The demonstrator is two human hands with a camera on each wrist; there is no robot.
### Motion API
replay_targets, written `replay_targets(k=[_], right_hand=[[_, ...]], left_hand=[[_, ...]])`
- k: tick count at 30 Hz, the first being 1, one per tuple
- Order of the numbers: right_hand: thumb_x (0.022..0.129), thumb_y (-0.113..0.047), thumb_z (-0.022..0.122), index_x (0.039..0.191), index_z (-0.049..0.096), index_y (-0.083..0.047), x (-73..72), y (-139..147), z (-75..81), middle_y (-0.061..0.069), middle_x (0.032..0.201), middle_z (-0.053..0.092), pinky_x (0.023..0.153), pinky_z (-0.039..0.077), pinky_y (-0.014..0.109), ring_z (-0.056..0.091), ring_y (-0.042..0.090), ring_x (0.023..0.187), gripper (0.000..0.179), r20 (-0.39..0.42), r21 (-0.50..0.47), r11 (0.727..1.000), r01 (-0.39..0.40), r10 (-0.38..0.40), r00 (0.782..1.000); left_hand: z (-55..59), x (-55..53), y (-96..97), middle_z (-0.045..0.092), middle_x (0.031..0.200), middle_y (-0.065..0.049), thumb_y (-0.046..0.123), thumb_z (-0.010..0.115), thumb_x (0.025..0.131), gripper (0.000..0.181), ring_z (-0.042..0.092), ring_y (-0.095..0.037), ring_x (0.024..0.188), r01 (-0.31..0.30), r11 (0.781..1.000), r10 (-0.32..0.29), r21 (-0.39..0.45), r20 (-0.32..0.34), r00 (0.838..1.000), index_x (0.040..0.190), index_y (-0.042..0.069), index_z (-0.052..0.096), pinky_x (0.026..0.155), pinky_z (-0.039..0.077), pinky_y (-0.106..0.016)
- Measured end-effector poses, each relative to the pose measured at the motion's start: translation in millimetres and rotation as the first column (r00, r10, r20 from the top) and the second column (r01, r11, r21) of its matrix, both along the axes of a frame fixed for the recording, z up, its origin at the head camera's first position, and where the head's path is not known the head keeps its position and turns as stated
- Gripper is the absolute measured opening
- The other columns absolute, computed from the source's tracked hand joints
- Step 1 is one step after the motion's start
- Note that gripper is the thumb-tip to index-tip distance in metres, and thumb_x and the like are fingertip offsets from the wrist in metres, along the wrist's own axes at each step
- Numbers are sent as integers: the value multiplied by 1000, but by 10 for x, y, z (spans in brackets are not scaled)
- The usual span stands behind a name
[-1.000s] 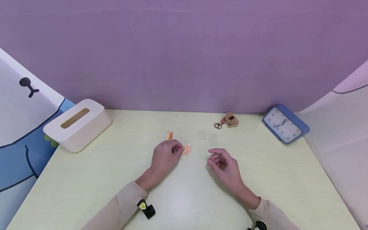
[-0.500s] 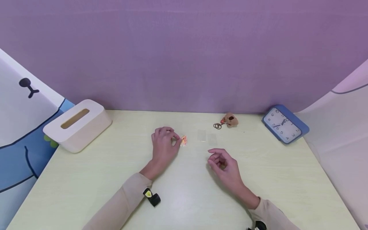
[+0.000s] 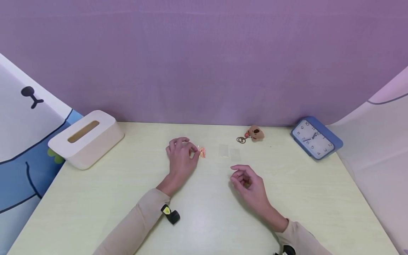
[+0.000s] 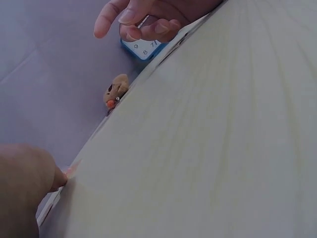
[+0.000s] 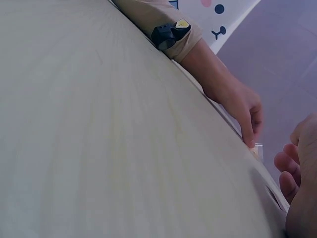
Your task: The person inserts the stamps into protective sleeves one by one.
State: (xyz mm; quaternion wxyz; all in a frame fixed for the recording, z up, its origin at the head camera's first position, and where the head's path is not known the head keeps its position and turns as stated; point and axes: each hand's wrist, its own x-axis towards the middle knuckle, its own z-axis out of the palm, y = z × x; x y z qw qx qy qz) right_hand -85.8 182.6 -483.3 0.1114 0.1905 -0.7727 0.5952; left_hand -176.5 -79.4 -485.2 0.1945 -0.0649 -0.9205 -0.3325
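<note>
To the left of the brown plush keychain with dark metal rings (image 3: 255, 133), and nearer us, our left hand (image 3: 182, 156) pinched a small orange-and-clear plastic packet (image 3: 202, 152) by its edge at the pale wood-grained desk (image 3: 204, 226). Our right hand (image 3: 250, 187), also nearer us than the keychain, hung loosely curled, nothing visible in it. Settling the packet seemed the step in hand, best done with a light fingertip hold and a level release, lest the film cling. The head view showed two flat clear squares (image 3: 224, 150) left of the keychain, which we could not make out from either wrist; the right wrist view caught the packet's clear corner beyond the left fingertips.
</note>
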Motion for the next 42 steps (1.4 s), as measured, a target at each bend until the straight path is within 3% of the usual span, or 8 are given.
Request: replay_targets(k=[3, 6, 16, 27, 42], right_hand=[[95, 16, 76, 126, 68, 9, 1, 1, -2, 11, 92, 72, 63, 53, 18, 65, 8, 75, 34, 14, 0, 1000, 0, 0, 1000], [95, 16, 76, 126, 68, 9, 4, -1, -2, 10, 92, 72, 64, 54, 18, 65, 8, 75, 33, 31, -2, 1000, -3, 3, 1000], [95, 16, 76, 126, 68, 9, 11, 1, 11, 12, 92, 72, 63, 53, 17, 64, 8, 74, 33, 33, 2, 1000, 3, -4, 999], [96, 16, 75, 125, 68, 9, 11, -6, 15, 10, 93, 72, 64, 53, 17, 64, 7, 75, 31, 44, -4, 1000, 12, -12, 999], [97, 15, 74, 121, 72, 7, -6, 24, 18, 10, 94, 73, 65, 55, 18, 68, 11, 77, 25, 32, 5, 999, 47, -47, 998]], left_hand=[[-11, -1, -5, 59, 146, -19, 20, 88, 94, 22, 43, -45, 140, 2, 1000, -2, 8, 16, 1000, 110, 9, 79, 108, 35, -62], [-19, 2, -12, 53, 154, -20, 19, 87, 95, 25, 40, -47, 142, 16, 1000, -16, 13, 19, 1000, 117, 10, 81, 108, 35, -62], [-45, 2, -16, 53, 161, -20, 13, 84, 97, 11, 42, -48, 141, 54, 999, -54, 7, -14, 998, 107, 13, 89, 107, 35, -64], [-50, 0, -21, 52, 162, -20, 13, 82, 100, 13, 42, -46, 143, 59, 998, -59, 2, 2, 998, 110, 14, 89, 108, 34, -63], [4, 15, 0, 55, 157, -23, 11, 79, 99, 15, 44, -45, 143, 90, 994, -89, 60, -12, 996, 112, 8, 85, 110, 35, -62]])
